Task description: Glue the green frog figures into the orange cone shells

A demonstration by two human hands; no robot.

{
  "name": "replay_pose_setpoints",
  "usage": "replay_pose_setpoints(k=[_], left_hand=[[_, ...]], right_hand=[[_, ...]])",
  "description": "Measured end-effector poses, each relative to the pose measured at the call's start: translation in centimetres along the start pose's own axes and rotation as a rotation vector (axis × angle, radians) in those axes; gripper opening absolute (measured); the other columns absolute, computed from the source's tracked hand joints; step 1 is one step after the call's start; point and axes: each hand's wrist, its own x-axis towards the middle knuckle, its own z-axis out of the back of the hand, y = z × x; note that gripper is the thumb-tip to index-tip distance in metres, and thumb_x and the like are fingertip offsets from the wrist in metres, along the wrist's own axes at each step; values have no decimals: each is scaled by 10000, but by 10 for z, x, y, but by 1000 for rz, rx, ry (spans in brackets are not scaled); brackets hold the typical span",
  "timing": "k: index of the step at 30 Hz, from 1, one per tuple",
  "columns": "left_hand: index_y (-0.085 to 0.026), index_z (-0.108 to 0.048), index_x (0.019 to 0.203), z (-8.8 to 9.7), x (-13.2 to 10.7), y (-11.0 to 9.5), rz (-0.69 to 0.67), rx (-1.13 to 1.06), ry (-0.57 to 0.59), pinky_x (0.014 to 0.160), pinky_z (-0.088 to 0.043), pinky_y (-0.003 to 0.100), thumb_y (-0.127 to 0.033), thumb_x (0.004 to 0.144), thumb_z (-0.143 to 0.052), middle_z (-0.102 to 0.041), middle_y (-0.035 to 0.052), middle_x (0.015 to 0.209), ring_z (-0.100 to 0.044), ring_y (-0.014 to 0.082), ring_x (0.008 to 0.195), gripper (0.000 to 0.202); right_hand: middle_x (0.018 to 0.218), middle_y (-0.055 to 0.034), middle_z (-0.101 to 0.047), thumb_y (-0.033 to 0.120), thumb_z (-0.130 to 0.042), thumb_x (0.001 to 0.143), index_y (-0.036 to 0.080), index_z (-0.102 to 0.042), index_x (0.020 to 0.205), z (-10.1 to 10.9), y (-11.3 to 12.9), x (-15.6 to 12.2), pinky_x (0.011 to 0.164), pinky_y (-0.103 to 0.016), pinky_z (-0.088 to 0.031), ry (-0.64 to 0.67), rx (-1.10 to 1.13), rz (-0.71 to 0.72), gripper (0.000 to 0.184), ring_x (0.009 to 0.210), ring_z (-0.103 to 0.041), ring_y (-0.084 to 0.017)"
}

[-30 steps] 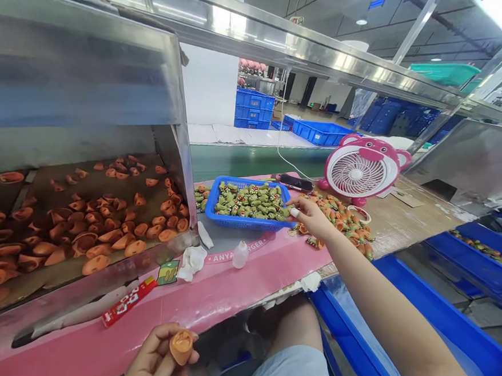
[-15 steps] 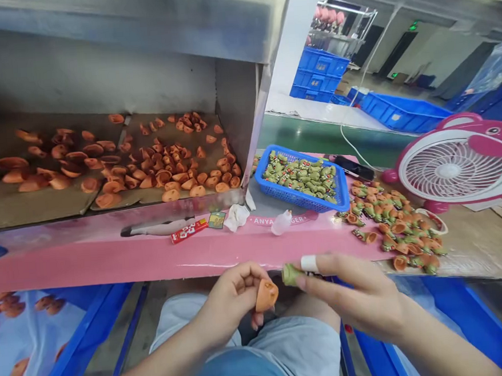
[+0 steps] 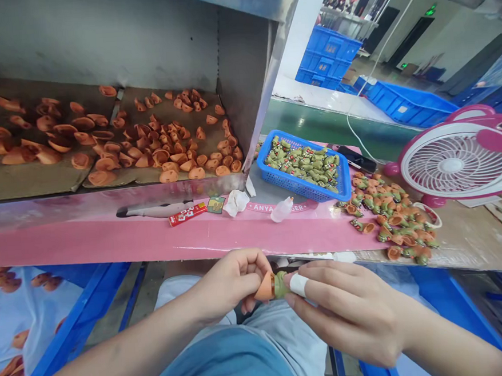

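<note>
My left hand (image 3: pixel 236 280) is closed on a hollow orange cone-like piece (image 3: pixel 265 289) above my lap. Against that piece's end sits a small green figure part (image 3: pixel 279 285), pinched in my right hand (image 3: pixel 349 301), which has white tape round one finger. The two pieces touch; my fingers hide how far one sits inside the other. Beyond my hands, a blue basket (image 3: pixel 307 192) holds many green parts. To its right lies a pile of joined orange and green pieces (image 3: pixel 390 212).
An open metal booth (image 3: pixel 242 57) at left has many loose orange pieces (image 3: pixel 166 142) on cardboard. Along the pink bench (image 3: pixel 109 244) lie a red tube (image 3: pixel 187 214), crumpled tissue (image 3: pixel 236 203) and a small squeeze bottle (image 3: pixel 282 210). A pink fan (image 3: pixel 460 165) stands at right; blue crates (image 3: pixel 91 308) flank my legs.
My hands have come together, bringing the green part against the orange piece, which has turned in my left hand. The camera view has shifted, so the bench appears slightly higher.
</note>
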Motion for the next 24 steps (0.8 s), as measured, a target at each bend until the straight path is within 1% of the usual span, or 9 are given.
replay_pose_setpoints(k=[4, 8, 11, 16, 24], left_hand=[[-162, -483, 679, 2, 0, -1, -5, 101, -5, 343, -302, 153, -74, 607, -418, -482, -71, 489, -383, 40, 357, 132], [-172, -470, 680, 3, 2, -1, -14, 151, -6, 339, -292, 160, -74, 586, -398, -453, -79, 471, -384, 50, 360, 153], [-173, -459, 670, 1, 4, 0, 4, 158, -14, 336, -299, 161, -79, 576, -402, -458, -74, 469, -390, 55, 367, 145], [-170, -461, 646, -2, 6, 3, 63, 113, -10, 338, -321, 153, -87, 555, -396, -489, -67, 465, -406, 55, 377, 139], [-169, -462, 621, -4, 9, 4, 109, 76, 9, 332, -319, 149, -96, 541, -405, -492, -73, 423, -395, 46, 336, 122]], right_hand=[[833, -61, -650, 96, -445, 791, 134, -624, 791, -1, 0, 2, 704, -278, -533, 68, 34, 15, 183, 764, -608, -158], [750, -55, -635, 92, -420, 811, 127, -607, 816, -2, 2, 5, 721, -272, -534, 98, 50, 19, 191, 748, -606, -146], [706, -60, -624, 90, -408, 815, 104, -604, 824, -4, 3, 4, 713, -270, -535, 128, 69, 12, 196, 741, -604, -150], [797, -103, -621, 87, -397, 808, 75, -603, 876, -6, 1, -1, 698, -308, -534, 194, 53, 72, 217, 773, -606, -188], [825, -111, -612, 91, -419, 801, 61, -590, 915, -7, 0, -3, 697, -318, -536, 220, 60, 105, 208, 787, -607, -196]])
